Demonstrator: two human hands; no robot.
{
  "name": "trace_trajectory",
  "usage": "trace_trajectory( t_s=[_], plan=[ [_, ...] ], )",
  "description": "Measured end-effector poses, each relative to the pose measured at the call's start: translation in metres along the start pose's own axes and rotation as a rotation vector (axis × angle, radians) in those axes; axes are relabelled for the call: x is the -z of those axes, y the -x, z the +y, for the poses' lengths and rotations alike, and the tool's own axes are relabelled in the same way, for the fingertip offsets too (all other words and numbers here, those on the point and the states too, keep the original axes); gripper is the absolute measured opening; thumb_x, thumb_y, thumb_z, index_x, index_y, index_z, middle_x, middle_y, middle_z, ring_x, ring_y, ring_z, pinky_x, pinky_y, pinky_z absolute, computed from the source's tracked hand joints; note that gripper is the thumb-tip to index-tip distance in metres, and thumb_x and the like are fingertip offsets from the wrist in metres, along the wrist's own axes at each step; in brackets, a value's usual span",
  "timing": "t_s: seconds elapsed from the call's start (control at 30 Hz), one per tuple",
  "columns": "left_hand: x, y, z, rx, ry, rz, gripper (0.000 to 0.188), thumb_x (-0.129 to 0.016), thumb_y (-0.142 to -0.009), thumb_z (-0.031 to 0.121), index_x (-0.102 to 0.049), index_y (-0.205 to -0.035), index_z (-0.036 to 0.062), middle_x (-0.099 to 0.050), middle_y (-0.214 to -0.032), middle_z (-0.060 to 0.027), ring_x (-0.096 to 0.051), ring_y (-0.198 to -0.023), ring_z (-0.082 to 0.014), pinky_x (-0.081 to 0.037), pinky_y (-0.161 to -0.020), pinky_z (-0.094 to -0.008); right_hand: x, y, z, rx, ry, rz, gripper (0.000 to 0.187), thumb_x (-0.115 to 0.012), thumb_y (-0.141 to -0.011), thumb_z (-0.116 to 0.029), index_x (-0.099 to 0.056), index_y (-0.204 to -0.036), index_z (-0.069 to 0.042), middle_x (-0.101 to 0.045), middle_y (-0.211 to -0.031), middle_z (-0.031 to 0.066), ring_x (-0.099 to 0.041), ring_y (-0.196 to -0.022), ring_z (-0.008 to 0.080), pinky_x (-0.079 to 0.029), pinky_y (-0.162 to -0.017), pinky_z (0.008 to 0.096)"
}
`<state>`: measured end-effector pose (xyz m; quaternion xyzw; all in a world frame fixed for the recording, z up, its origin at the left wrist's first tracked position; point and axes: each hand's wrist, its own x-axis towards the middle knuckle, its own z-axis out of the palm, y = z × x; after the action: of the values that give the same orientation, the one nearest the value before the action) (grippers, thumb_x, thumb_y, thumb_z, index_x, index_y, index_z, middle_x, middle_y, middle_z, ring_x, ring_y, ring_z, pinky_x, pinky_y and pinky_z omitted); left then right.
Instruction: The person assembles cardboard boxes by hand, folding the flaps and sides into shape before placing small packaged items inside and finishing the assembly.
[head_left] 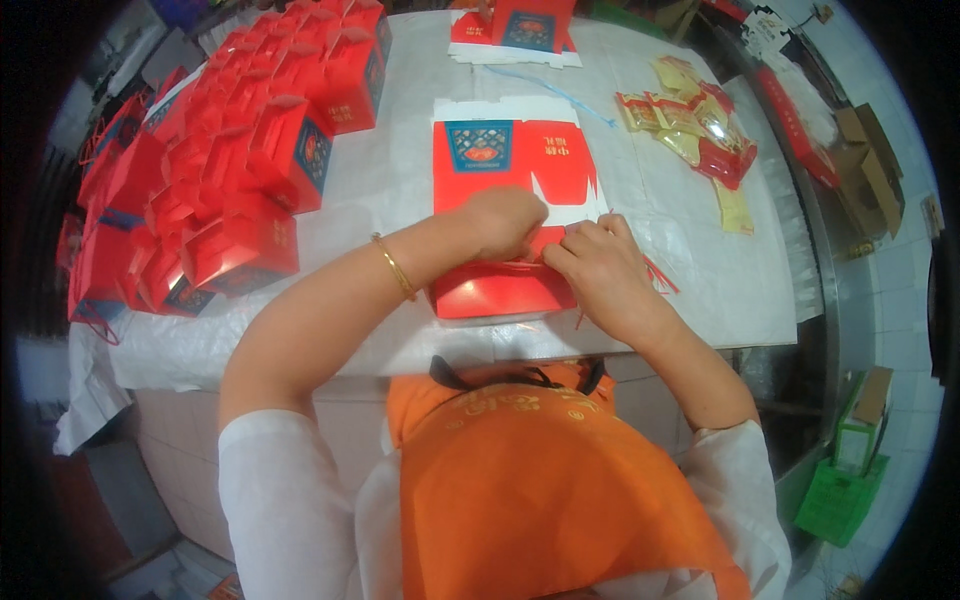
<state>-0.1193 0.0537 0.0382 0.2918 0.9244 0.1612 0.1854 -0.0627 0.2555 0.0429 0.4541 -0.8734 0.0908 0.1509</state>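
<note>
A flat stack of red gift-box cartons (500,200) with a blue patterned panel and white cut edges lies on the table in front of me. My left hand (503,222) is closed over its middle, fingers curled in, and what they pinch is hidden. Close beside it, my right hand (598,262) is also closed, its thumb and fingers pinching at a folded red carton (500,292) at the near edge. Thin red cords (658,277) stick out past my right hand and appear to run under its fingers.
Many folded-up red boxes (270,150) crowd the table's left side. Snack packets in gold and red wrappers (695,125) lie at the right. More red cartons (528,30) sit at the far edge, with a pale blue strip (550,88) nearby. A green crate (842,500) stands on the floor at right.
</note>
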Motion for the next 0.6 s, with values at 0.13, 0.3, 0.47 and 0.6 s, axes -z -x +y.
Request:
trace_trajectory(
  t_s=[0.13, 0.3, 0.47, 0.6],
  plan=[
    [0.026, 0.010, -0.007, 0.110, -0.077, -0.279, 0.024, -0.085, -0.077, 0.025, -0.074, -0.092, 0.0099, -0.073, -0.096, -0.0108, -0.070, -0.095, -0.0302, -0.055, -0.078, -0.0409, 0.006, -0.020, -0.008, 0.028, 0.139, -0.018, 0.006, -0.065, -0.079, -0.012, -0.067, -0.084, -0.010, -0.061, -0.075, 0.0029, -0.059, -0.085, 0.0205, -0.043, -0.089, 0.0383],
    [0.032, 0.016, -0.013, 0.087, -0.135, -0.273, 0.020, -0.079, -0.078, 0.026, -0.070, -0.086, 0.0094, -0.072, -0.090, -0.0108, -0.068, -0.087, -0.0308, -0.053, -0.073, -0.0404, 0.005, -0.040, -0.022, 0.087, 0.006, -0.210, 0.010, -0.063, -0.081, -0.010, -0.069, -0.089, -0.010, -0.066, -0.080, 0.0054, -0.064, -0.085, 0.0227, -0.044, -0.090, 0.0371],
    [0.021, 0.015, -0.026, 0.056, -0.115, -0.149, 0.020, -0.077, -0.080, 0.022, -0.070, -0.093, 0.0086, -0.072, -0.093, -0.0112, -0.068, -0.089, -0.0293, -0.053, -0.075, -0.0405, -0.017, -0.052, -0.037, 0.067, -0.150, -0.335, 0.021, -0.059, -0.085, -0.006, -0.068, -0.104, -0.005, -0.067, -0.089, 0.0117, -0.067, -0.088, 0.0306, -0.051, -0.078, 0.0433],
    [0.028, 0.053, -0.047, 0.027, 0.395, 0.422, 0.014, -0.068, -0.092, 0.017, -0.068, -0.097, 0.0038, -0.069, -0.090, -0.0087, -0.068, -0.086, -0.0204, -0.052, -0.071, -0.0363, -0.010, -0.058, -0.029, -0.053, -0.276, -0.382, 0.014, -0.059, -0.085, -0.002, -0.064, -0.098, -0.001, -0.068, -0.087, 0.0167, -0.069, -0.085, 0.0364, -0.055, -0.068, 0.0446]
  ],
)
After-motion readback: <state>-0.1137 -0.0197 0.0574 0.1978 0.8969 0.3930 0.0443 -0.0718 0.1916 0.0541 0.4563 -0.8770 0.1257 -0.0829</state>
